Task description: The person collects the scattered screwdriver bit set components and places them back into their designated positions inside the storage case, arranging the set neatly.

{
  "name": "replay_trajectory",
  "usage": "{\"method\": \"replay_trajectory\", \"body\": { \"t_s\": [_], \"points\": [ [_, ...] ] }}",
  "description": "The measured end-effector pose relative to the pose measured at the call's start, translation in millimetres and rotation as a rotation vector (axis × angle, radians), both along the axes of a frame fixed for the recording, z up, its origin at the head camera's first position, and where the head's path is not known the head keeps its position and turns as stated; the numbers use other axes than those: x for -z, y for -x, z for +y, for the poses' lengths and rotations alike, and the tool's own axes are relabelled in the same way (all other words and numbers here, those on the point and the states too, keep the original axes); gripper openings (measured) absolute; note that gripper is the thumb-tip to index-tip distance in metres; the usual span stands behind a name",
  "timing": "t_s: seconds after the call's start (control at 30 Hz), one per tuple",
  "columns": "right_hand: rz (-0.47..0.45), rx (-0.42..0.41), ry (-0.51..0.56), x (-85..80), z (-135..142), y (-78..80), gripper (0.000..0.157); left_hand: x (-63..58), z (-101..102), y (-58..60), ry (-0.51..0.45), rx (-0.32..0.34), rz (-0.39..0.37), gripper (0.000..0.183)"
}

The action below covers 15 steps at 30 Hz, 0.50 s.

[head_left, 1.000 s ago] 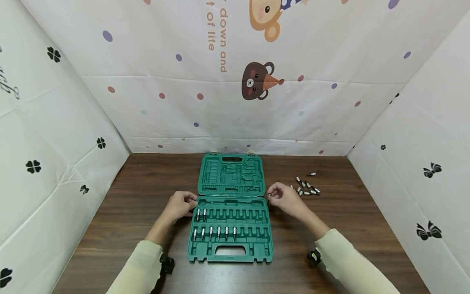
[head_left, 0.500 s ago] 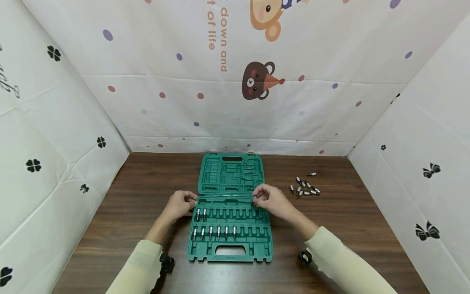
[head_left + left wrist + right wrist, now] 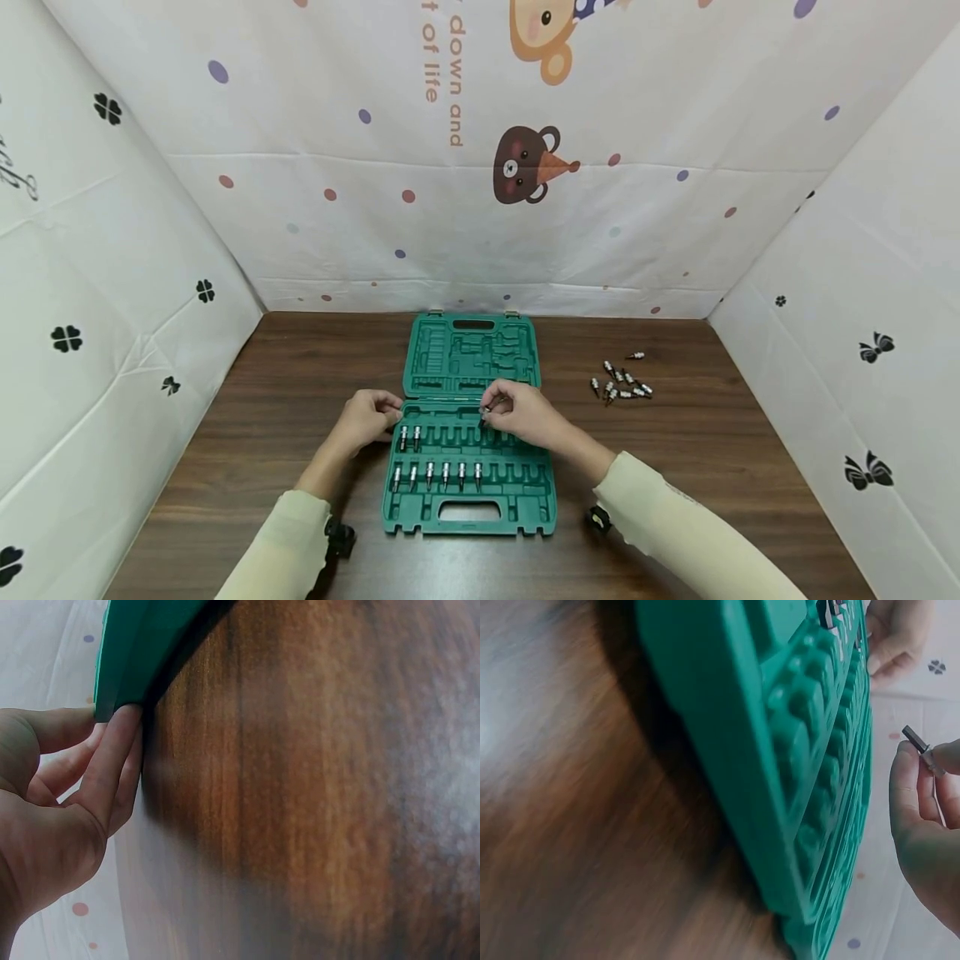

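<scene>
A green plastic tool case point(image 3: 420, 510) lies opened flat on the table. Its lid point(image 3: 442, 383) is at the back. Two bit sockets point(image 3: 417, 437) sit at the left of the tray's upper row, and several more point(image 3: 446, 475) fill the lower row's left part. My left hand point(image 3: 363, 423) pinches the case's left edge near the hinge, thumb above and fingers against the side. Between thumb and fingertips, my right hand point(image 3: 527, 415) holds another bit socket point(image 3: 916, 741), its dark tip pointing away from the fingers. That hand is over the middle of the upper row of slots.
Several loose bit sockets point(image 3: 626, 393) lie in a cluster on the brown table point(image 3: 675, 450), right of the case, with one point(image 3: 636, 356) a little farther back. White printed cloth point(image 3: 420, 233) walls off the table's back and both sides.
My right hand has moved left with its bit socket, from beside the case's right edge to over the upper row's middle. My left hand has stayed on the case edge.
</scene>
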State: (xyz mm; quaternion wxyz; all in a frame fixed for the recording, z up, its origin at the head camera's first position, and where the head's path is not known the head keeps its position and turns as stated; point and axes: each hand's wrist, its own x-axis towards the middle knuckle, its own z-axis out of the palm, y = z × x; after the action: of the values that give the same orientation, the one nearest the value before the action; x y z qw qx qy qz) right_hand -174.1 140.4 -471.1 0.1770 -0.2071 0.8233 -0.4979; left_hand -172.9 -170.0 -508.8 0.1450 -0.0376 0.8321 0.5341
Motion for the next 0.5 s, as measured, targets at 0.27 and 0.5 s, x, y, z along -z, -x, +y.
{"method": "replay_trajectory", "body": {
  "t_s": [0.27, 0.5],
  "points": [
    [0.007, -0.062, -0.021, -1.4, -19, 5.1, 0.009, 1.1, 0, 1.0, 0.000, -0.004, -0.004, 0.019],
    [-0.012, -0.086, -0.025, -3.1, -33, 7.0, 0.008, 0.8, 0, 0.6, -0.003, -0.007, -0.002, 0.019]
  ]
}}
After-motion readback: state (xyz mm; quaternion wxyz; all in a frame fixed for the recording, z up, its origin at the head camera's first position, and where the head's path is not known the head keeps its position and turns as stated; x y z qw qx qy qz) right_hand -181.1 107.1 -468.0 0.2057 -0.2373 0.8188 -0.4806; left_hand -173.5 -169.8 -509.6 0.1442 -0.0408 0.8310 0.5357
